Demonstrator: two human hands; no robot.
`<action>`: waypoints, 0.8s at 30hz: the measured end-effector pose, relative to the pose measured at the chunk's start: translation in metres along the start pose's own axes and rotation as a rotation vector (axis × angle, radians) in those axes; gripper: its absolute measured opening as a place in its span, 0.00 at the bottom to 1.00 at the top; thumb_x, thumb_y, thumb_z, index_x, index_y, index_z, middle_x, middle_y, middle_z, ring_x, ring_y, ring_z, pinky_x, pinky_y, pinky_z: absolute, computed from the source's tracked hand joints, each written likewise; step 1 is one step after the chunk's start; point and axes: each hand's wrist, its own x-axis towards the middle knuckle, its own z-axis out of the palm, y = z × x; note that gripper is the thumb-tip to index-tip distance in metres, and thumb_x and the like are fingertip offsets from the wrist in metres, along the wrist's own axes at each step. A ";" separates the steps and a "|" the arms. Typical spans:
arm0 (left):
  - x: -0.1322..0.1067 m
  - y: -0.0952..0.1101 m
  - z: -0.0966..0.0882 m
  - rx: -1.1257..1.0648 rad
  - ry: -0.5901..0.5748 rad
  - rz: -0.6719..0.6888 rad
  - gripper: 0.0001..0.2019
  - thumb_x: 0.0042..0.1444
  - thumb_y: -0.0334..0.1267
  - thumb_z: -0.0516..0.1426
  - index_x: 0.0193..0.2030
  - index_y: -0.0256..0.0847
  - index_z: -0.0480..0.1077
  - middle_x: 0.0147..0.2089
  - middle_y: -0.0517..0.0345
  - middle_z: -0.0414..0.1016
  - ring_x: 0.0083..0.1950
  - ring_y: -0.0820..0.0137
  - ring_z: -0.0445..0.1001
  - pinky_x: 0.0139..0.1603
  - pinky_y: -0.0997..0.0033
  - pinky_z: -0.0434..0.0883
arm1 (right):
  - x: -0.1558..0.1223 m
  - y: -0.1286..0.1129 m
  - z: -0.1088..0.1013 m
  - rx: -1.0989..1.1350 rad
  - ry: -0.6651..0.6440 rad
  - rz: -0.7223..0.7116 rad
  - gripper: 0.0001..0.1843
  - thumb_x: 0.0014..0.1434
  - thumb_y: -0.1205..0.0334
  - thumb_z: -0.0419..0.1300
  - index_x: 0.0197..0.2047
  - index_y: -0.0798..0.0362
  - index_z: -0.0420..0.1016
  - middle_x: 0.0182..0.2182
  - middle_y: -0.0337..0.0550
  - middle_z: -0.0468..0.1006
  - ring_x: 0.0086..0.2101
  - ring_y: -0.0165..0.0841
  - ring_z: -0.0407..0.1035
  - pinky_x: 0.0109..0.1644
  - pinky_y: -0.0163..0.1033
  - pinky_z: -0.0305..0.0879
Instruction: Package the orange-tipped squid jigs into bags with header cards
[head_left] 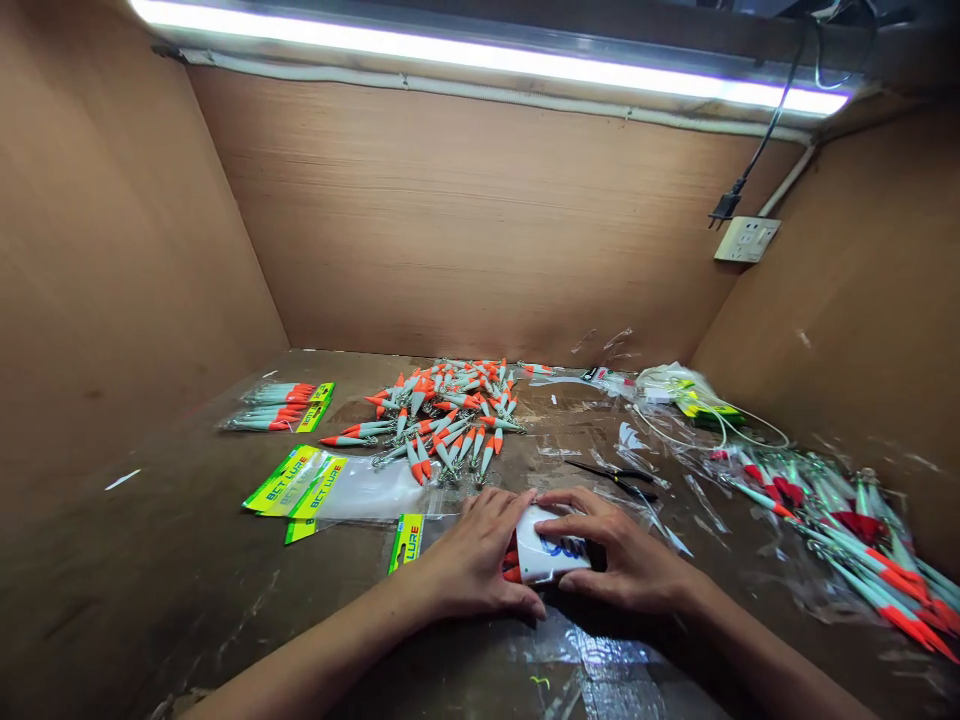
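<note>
Both hands are close together at the front middle of the table. My right hand (619, 555) curls its fingers and thumb around a white piece with blue lettering (551, 550), perhaps a card or wrapper. From the other side my left hand (484, 555) closes in, its fingertips meeting the white piece's top left corner. Between the left palm and the white piece show orange tips of fishing lures (511, 572), mostly hidden. A clear bag with a yellow header (406, 543) lies partly under my left hand.
Behind the hands is a heap of orange-and-pale lures (450, 410). Flat header bags (300, 480) and packed lures (274, 405) lie left. To the right are black pliers (615, 478), a bundle of plastic bags (679, 390) and more lures (862, 540). Boards enclose the table.
</note>
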 end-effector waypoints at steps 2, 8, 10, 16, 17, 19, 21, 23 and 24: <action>0.002 0.004 0.004 0.027 0.021 -0.027 0.53 0.40 0.64 0.68 0.70 0.46 0.55 0.58 0.45 0.66 0.57 0.48 0.64 0.58 0.46 0.63 | 0.003 -0.008 0.001 0.000 0.019 -0.010 0.28 0.53 0.60 0.71 0.57 0.45 0.75 0.64 0.50 0.64 0.61 0.47 0.62 0.64 0.53 0.61; 0.008 0.014 -0.002 0.027 0.117 -0.013 0.40 0.44 0.55 0.68 0.62 0.43 0.62 0.57 0.46 0.68 0.56 0.50 0.66 0.57 0.48 0.63 | 0.019 -0.035 -0.014 -0.099 0.031 -0.078 0.41 0.51 0.60 0.72 0.66 0.43 0.65 0.65 0.50 0.61 0.63 0.47 0.60 0.66 0.52 0.59; 0.011 0.020 -0.010 0.004 0.116 -0.007 0.38 0.45 0.50 0.67 0.62 0.44 0.61 0.57 0.48 0.69 0.58 0.50 0.67 0.60 0.46 0.62 | 0.027 -0.046 -0.024 -0.130 0.019 -0.129 0.44 0.51 0.59 0.73 0.68 0.41 0.61 0.66 0.50 0.60 0.63 0.46 0.59 0.66 0.52 0.59; 0.032 0.041 -0.042 -0.096 0.238 -0.069 0.46 0.39 0.49 0.69 0.64 0.38 0.58 0.59 0.41 0.67 0.59 0.45 0.66 0.60 0.42 0.64 | 0.052 -0.090 -0.058 -0.219 0.130 -0.192 0.51 0.54 0.57 0.72 0.73 0.40 0.48 0.71 0.48 0.51 0.67 0.48 0.51 0.68 0.56 0.56; 0.035 0.041 -0.052 -0.168 0.258 -0.072 0.44 0.41 0.51 0.69 0.63 0.37 0.59 0.57 0.41 0.69 0.57 0.46 0.67 0.58 0.43 0.65 | 0.054 -0.095 -0.063 -0.230 0.198 -0.193 0.53 0.54 0.54 0.72 0.74 0.39 0.46 0.71 0.48 0.50 0.68 0.50 0.50 0.69 0.58 0.54; 0.040 0.037 -0.073 -0.361 0.295 -0.046 0.37 0.48 0.54 0.66 0.60 0.38 0.62 0.55 0.43 0.70 0.54 0.50 0.70 0.55 0.48 0.67 | 0.055 -0.096 -0.071 -0.224 0.369 -0.179 0.54 0.55 0.50 0.71 0.75 0.38 0.42 0.71 0.47 0.50 0.68 0.53 0.50 0.70 0.61 0.52; 0.040 0.028 -0.095 -0.528 0.387 0.016 0.32 0.52 0.58 0.63 0.57 0.40 0.66 0.59 0.44 0.68 0.60 0.49 0.66 0.59 0.49 0.65 | 0.052 -0.086 -0.073 -0.152 0.537 -0.145 0.50 0.59 0.49 0.67 0.75 0.38 0.41 0.71 0.47 0.52 0.65 0.52 0.56 0.68 0.62 0.55; 0.038 0.018 -0.109 -0.626 0.471 0.075 0.33 0.52 0.61 0.61 0.57 0.40 0.67 0.63 0.43 0.65 0.64 0.47 0.62 0.63 0.48 0.60 | 0.047 -0.065 -0.068 -0.051 0.637 -0.096 0.44 0.63 0.50 0.63 0.74 0.38 0.42 0.69 0.48 0.55 0.60 0.50 0.62 0.65 0.60 0.62; 0.037 0.013 -0.112 -0.636 0.464 0.082 0.33 0.52 0.61 0.62 0.57 0.40 0.68 0.63 0.43 0.65 0.65 0.47 0.62 0.64 0.47 0.59 | 0.044 -0.051 -0.063 -0.008 0.656 -0.061 0.42 0.64 0.51 0.61 0.74 0.39 0.43 0.68 0.49 0.57 0.58 0.48 0.65 0.63 0.59 0.64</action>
